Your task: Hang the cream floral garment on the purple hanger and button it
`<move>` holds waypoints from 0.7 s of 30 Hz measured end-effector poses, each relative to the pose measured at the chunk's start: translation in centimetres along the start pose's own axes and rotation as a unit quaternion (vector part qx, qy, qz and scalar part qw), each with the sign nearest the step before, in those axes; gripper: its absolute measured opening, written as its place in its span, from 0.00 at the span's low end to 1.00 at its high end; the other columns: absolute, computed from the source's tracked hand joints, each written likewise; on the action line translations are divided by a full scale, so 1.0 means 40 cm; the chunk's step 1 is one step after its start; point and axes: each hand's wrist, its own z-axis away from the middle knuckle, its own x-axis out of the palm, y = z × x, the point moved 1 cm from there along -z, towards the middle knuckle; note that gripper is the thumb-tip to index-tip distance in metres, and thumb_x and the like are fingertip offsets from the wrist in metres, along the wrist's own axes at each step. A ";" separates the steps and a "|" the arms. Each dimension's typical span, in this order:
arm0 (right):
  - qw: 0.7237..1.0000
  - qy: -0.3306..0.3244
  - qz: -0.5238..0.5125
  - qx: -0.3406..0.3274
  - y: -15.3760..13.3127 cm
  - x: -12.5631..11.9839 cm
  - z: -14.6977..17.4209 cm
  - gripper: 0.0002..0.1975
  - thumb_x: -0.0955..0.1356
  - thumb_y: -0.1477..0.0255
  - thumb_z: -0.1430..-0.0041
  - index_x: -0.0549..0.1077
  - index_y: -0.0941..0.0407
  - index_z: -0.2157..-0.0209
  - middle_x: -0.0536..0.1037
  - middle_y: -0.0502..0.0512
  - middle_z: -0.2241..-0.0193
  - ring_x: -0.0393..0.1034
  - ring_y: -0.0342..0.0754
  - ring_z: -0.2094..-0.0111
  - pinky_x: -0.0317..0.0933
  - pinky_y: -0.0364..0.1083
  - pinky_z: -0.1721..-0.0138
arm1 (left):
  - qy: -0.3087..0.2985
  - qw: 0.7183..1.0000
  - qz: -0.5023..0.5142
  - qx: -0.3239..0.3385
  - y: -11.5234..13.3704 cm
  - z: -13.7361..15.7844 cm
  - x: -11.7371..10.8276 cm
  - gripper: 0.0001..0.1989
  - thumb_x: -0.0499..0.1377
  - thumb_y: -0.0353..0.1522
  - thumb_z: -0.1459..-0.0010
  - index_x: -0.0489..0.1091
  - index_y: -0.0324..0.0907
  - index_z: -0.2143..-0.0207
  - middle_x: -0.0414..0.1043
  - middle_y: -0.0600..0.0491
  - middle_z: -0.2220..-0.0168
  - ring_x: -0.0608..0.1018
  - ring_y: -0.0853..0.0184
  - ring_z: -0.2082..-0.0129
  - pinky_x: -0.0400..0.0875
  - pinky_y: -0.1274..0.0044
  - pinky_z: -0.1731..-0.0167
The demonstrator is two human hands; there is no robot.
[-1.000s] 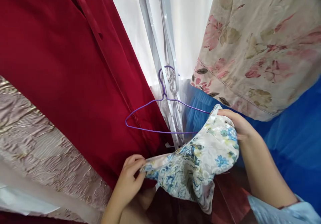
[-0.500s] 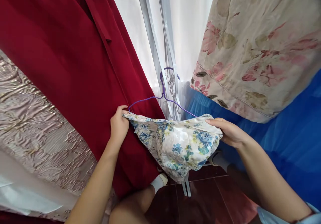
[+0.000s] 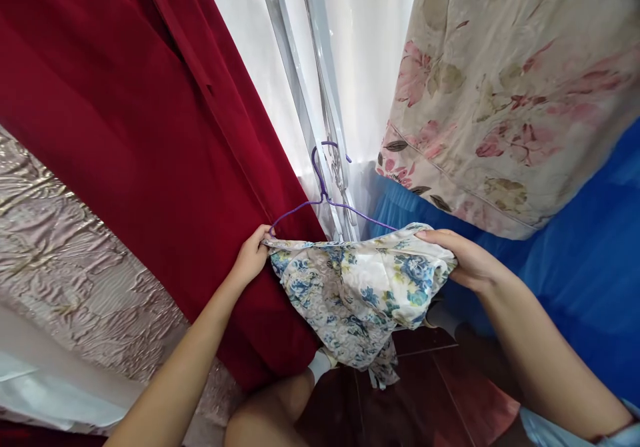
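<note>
A white garment (image 3: 370, 287) with blue and yellow flowers hangs stretched between my two hands. My left hand (image 3: 253, 255) pinches its upper left corner, close to the end of a purple hanger (image 3: 360, 215). At the upper right corner, my right hand (image 3: 465, 260) grips the cloth with the thumb on top. The hanger's shoulders run down to the garment's top edge, and its lower part is hidden behind the cloth. Its hook points up in front of pale metal poles (image 3: 300, 67).
A long red cloth (image 3: 165, 153) hangs on the left, beside a shiny textured pink cloth (image 3: 90, 287). To the right hang a cream floral cloth (image 3: 465, 100) and blue fabric (image 3: 565, 287). Dark red tiles (image 3: 425, 393) cover the floor below.
Both hands and the garment have shifted slightly right, and its lower end now spreads differently. The hanger's hook sits a little further left and lower. Both grips stay closed.
</note>
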 end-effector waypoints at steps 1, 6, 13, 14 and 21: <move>1.000 -0.003 -0.001 -0.001 0.001 0.000 0.000 0.17 0.80 0.61 0.55 0.83 0.61 0.70 0.84 0.56 0.74 0.77 0.46 0.73 0.69 0.40 0.69 | -0.012 1.000 0.014 -0.005 -0.008 0.008 0.007 0.09 0.49 0.28 0.48 0.66 0.42 0.65 0.72 0.54 0.72 0.76 0.65 0.71 0.71 0.77 0.68; 0.999 -0.030 -0.005 0.026 0.023 0.015 -0.010 0.15 0.78 0.62 0.50 0.83 0.61 0.69 0.85 0.57 0.70 0.78 0.47 0.71 0.71 0.41 0.66 | 0.022 0.999 0.042 -0.025 -0.023 0.034 0.006 0.15 0.49 0.27 0.47 0.66 0.40 0.57 0.74 0.52 0.67 0.78 0.65 0.67 0.72 0.76 0.65; 0.998 -0.028 -0.016 0.046 0.015 0.024 -0.015 0.10 0.73 0.68 0.45 0.82 0.61 0.67 0.85 0.60 0.69 0.81 0.51 0.69 0.73 0.45 0.62 | 0.103 0.990 -0.085 0.055 0.006 0.004 -0.058 0.25 0.47 0.23 0.47 0.71 0.40 0.49 0.76 0.48 0.56 0.78 0.63 0.57 0.70 0.73 0.52; 0.998 -0.032 -0.014 0.046 0.011 0.022 -0.013 0.10 0.73 0.67 0.44 0.81 0.61 0.66 0.86 0.61 0.68 0.81 0.52 0.68 0.73 0.46 0.61 | 0.090 0.989 -0.090 0.075 0.010 -0.007 -0.065 0.22 0.47 0.23 0.47 0.74 0.40 0.54 0.76 0.47 0.57 0.78 0.63 0.56 0.70 0.73 0.52; 0.997 -0.043 -0.008 0.066 0.007 0.018 -0.012 0.11 0.73 0.67 0.45 0.82 0.61 0.66 0.85 0.61 0.68 0.81 0.52 0.70 0.73 0.45 0.65 | 0.090 0.980 -0.048 0.170 0.154 -0.080 -0.088 0.17 0.51 0.23 0.45 0.78 0.42 0.64 0.77 0.50 0.63 0.77 0.64 0.61 0.72 0.73 0.56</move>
